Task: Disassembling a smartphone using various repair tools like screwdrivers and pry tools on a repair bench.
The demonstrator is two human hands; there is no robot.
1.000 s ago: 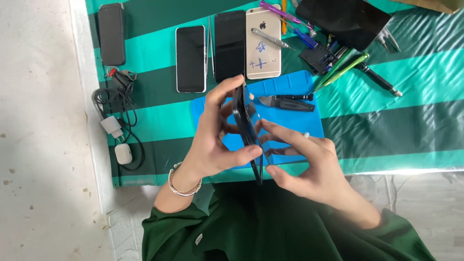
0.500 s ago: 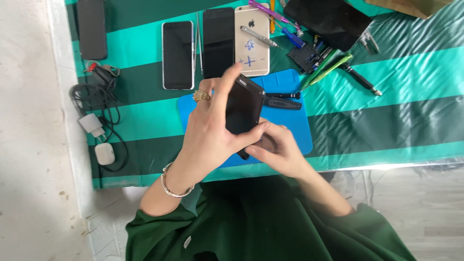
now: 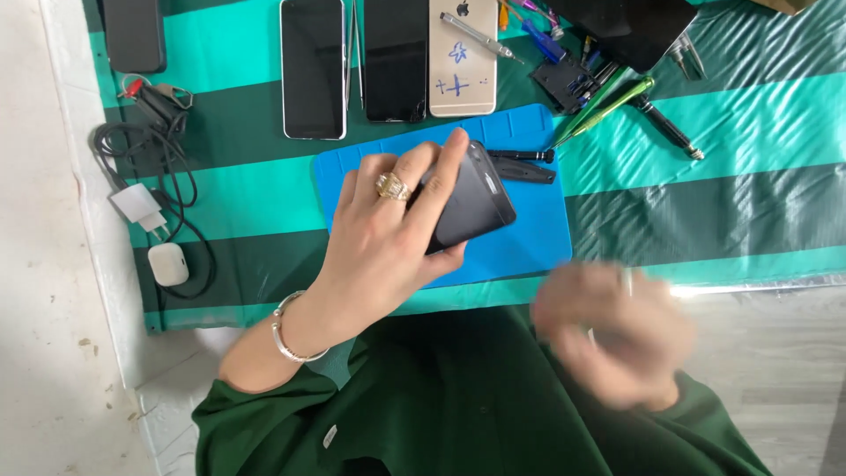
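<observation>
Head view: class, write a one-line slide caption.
Left hand holds a black phone over a blue mat; blurred right hand is empty.

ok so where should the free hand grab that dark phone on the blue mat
Probably by its two long edges near the lower right end. The dark phone lies tilted on the blue mat, and the left hand covers its left half. That end is bare and faces the blurred right hand, so coming from the right looks easiest.
</observation>
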